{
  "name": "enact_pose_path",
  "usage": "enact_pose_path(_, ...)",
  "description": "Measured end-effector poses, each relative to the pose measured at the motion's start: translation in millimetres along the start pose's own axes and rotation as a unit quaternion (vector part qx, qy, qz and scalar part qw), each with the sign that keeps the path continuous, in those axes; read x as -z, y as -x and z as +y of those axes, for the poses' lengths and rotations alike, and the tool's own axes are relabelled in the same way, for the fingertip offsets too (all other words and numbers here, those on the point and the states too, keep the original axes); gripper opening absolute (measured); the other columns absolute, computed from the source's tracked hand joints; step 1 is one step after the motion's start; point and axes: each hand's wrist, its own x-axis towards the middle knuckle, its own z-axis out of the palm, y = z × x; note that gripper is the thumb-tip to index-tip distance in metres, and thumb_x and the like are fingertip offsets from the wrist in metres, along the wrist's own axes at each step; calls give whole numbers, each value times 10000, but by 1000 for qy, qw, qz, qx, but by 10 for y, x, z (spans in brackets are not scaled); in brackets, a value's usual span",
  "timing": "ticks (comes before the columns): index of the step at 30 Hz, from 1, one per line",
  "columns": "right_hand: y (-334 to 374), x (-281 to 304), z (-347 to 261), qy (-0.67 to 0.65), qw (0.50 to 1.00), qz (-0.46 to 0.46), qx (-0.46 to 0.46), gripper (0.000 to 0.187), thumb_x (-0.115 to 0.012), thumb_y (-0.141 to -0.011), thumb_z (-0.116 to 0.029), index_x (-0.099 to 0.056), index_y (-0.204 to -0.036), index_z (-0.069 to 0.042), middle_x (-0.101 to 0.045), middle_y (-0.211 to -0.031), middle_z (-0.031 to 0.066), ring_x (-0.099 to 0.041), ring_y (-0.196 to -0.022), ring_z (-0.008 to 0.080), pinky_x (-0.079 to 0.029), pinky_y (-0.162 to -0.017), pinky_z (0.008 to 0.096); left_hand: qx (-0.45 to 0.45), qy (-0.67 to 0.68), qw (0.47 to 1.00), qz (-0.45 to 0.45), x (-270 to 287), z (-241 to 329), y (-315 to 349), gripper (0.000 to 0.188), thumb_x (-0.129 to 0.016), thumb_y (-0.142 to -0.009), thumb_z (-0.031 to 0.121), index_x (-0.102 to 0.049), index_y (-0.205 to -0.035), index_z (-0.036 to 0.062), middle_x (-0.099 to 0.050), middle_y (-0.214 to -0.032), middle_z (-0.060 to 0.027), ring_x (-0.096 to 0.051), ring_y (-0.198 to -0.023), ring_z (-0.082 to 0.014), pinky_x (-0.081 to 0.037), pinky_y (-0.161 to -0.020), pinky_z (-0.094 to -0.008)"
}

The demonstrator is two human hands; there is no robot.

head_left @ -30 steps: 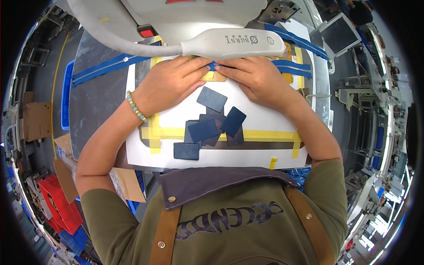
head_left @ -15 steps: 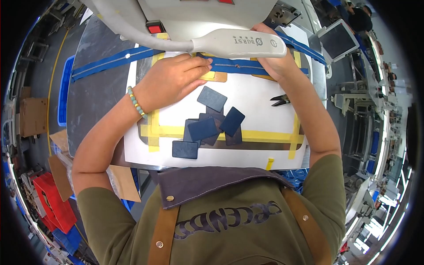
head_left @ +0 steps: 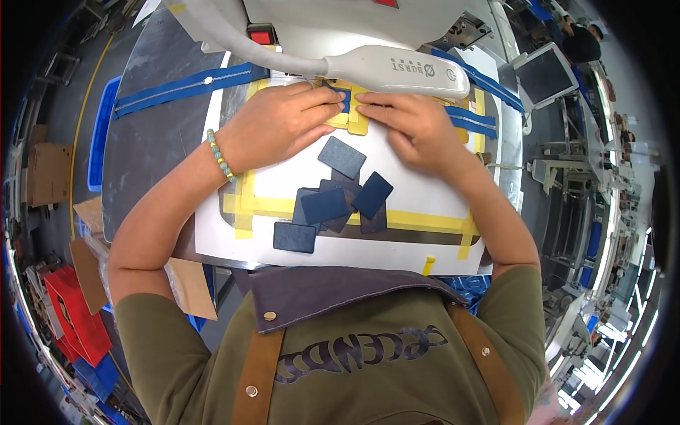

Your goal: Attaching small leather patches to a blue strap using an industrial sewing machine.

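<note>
My left hand (head_left: 280, 120) lies flat at the front of the white machine head (head_left: 312, 28), fingers stretched out. Its fingertips rest on a small blue strip (head_left: 346, 100) over a yellow fixture (head_left: 358, 122). My right hand (head_left: 418, 127) is stretched out opposite, its fingertips touching the fixture's right side and the thumb apart. A blue zipper with metal teeth (head_left: 185, 88) runs off to the left, and a blue zipper piece (head_left: 473, 122) shows beyond my right hand. Whether these join under my hands is hidden. Several dark blue rectangular pieces (head_left: 325, 206) lie loosely piled below.
A white wand-like handle on a thick cable (head_left: 397, 69) hangs just above my fingers. White board (head_left: 397, 248) with yellow tape covers the grey table (head_left: 152, 142). Another blue zipper (head_left: 489, 79) lies at far right, near a screen (head_left: 545, 73). A blue bin (head_left: 103, 142) stands left.
My right hand has moved left from the zipper onto the yellow fixture. The zipper stretch between my hands is mostly out of sight. Black-tipped snips near my right forearm are now hidden.
</note>
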Motion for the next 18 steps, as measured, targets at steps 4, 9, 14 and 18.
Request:
enact_pose_path(4,-58,-32,-69,92,992,29,80,448,-711,-752,50,-767,-1187,-39,-736,-1272,87,-707,-1120,290,-577,-920,398,-14,-13,1000,15,-10,-15,21,278,-735,-945,223,-720,-1119,6,-695,-1213,-71,-686,-1079,-243,-584,-926,-365)
enact_pose_path(9,-37,-107,-59,75,993,27,91,431,-736,-765,46,-745,-1195,13,-723,-1270,140,-706,-1151,312,-596,-929,395,-21,-26,999,26,55,11,28,268,-751,-931,208,-711,-1091,-3,-690,-1209,-89,-683,-1040,-246,-584,-886,-360)
enact_pose_path(14,-53,-104,-71,59,993,18,98,426,-723,-803,46,-723,-1229,30,-714,-1285,151,-707,-1135,318,-596,-926,398,-15,-62,998,6,199,15,157,257,-777,-907,187,-698,-1053,-8,-690,-1172,-98,-676,-987,-257,-582,-838,-355)
enact_pose_path(18,-97,-77,-114,58,996,-14,69,464,-683,-841,34,-703,-1303,-7,-696,-1359,115,-687,-1148,308,-577,-939,400,35,-26,999,25,184,61,217,351,-804,-876,160,-714,-1175,-1,-703,-1251,-114,-668,-1078,-299,-561,-920,-385)
